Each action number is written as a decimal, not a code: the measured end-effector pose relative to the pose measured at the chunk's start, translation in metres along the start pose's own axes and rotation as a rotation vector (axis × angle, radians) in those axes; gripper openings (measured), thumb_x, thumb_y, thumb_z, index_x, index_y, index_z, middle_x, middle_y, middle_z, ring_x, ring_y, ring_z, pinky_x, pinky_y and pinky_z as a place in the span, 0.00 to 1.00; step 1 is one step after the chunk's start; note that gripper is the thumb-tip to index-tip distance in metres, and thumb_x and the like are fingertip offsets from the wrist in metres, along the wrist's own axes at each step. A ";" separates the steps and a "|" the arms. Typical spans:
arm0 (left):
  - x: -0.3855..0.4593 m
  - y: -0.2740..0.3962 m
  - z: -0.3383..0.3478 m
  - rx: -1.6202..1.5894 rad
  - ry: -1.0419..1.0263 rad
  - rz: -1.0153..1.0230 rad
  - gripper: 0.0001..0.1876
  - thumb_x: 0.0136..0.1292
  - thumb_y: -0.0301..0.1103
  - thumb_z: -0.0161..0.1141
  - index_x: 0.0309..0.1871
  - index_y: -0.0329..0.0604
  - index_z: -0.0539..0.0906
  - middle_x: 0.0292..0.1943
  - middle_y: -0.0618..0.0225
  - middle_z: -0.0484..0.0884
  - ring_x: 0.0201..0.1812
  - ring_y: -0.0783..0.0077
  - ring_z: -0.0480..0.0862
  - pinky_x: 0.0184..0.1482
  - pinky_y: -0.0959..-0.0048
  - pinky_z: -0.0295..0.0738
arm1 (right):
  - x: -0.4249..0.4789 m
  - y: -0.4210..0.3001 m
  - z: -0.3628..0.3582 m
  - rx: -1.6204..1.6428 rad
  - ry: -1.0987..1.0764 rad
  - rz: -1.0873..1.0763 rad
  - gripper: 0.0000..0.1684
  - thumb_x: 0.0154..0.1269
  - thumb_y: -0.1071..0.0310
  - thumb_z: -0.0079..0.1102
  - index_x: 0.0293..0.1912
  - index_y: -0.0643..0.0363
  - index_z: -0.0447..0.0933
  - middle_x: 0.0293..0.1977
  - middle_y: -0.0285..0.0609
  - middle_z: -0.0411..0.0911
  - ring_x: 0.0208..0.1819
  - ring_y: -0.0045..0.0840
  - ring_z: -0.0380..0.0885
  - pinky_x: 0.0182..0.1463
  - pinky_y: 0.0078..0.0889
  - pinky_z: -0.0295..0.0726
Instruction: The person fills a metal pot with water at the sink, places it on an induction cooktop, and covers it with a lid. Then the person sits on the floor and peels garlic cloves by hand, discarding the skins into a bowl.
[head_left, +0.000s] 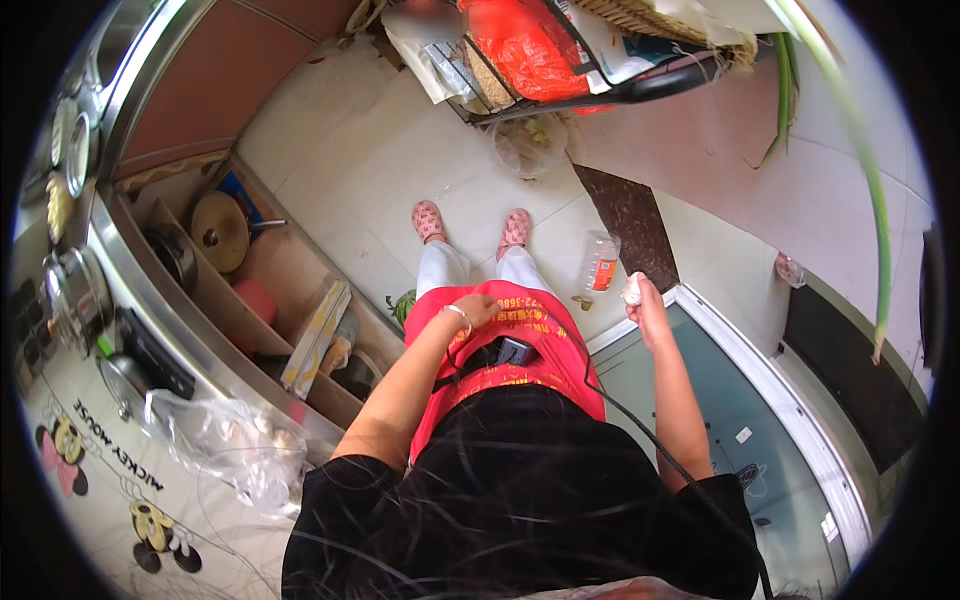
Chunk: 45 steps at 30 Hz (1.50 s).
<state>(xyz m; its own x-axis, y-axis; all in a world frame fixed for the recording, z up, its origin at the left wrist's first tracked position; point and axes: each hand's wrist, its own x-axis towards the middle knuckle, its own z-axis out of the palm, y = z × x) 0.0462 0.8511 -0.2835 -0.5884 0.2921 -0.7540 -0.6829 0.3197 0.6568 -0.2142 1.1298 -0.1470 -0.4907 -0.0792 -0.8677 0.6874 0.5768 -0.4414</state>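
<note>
My right hand (651, 319) is held out to the right, with its fingers around a whitish bulb (634, 289) that looks like garlic. Over the front of a red apron (499, 300) hangs my left hand (480, 311), a bracelet (459, 318) on its wrist. Its fingers curl away from view, so I cannot tell whether they grip anything. A small dark device (514, 351) with a cable sits at my waist, between the two arms. Beyond the right hand, a clear plastic bottle (600, 259) with an orange label is on the floor.
To the left runs a counter with a plastic bag (259, 457) and a glass-lidded pot (75, 292). Open shelves below hold a lidded pan (219, 229). Ahead stands a rack with a red bag (525, 64). A white-framed glass door (720, 420) is at right; green leaves (874, 180) hang above.
</note>
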 end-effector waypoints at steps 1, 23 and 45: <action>-0.005 0.002 -0.003 -0.018 -0.090 0.023 0.31 0.77 0.59 0.44 0.58 0.41 0.84 0.55 0.44 0.85 0.60 0.42 0.82 0.63 0.54 0.75 | 0.004 0.005 0.008 -0.007 0.011 0.002 0.27 0.80 0.40 0.47 0.54 0.54 0.77 0.31 0.30 0.76 0.25 0.12 0.69 0.26 0.18 0.65; 0.299 -0.092 -0.095 0.499 0.179 0.168 0.14 0.66 0.47 0.61 0.46 0.51 0.87 0.43 0.52 0.86 0.50 0.48 0.86 0.52 0.54 0.82 | 0.381 -0.002 0.160 -0.622 0.086 -0.791 0.32 0.64 0.51 0.70 0.62 0.54 0.74 0.52 0.50 0.83 0.51 0.42 0.83 0.55 0.40 0.81; 0.373 -0.035 -0.176 -0.844 1.117 0.692 0.07 0.77 0.30 0.58 0.46 0.35 0.81 0.40 0.67 0.86 0.42 0.73 0.87 0.47 0.73 0.83 | 0.509 -0.014 0.157 -0.130 0.071 -0.977 0.32 0.63 0.53 0.73 0.61 0.56 0.75 0.45 0.41 0.83 0.38 0.24 0.79 0.45 0.27 0.80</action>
<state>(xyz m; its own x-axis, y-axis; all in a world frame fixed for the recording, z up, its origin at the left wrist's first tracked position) -0.2258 0.7901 -0.5896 -0.6291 -0.7522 -0.1963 0.0355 -0.2800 0.9593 -0.3897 0.9541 -0.6184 -0.8451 -0.5216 -0.1176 -0.0993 0.3692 -0.9240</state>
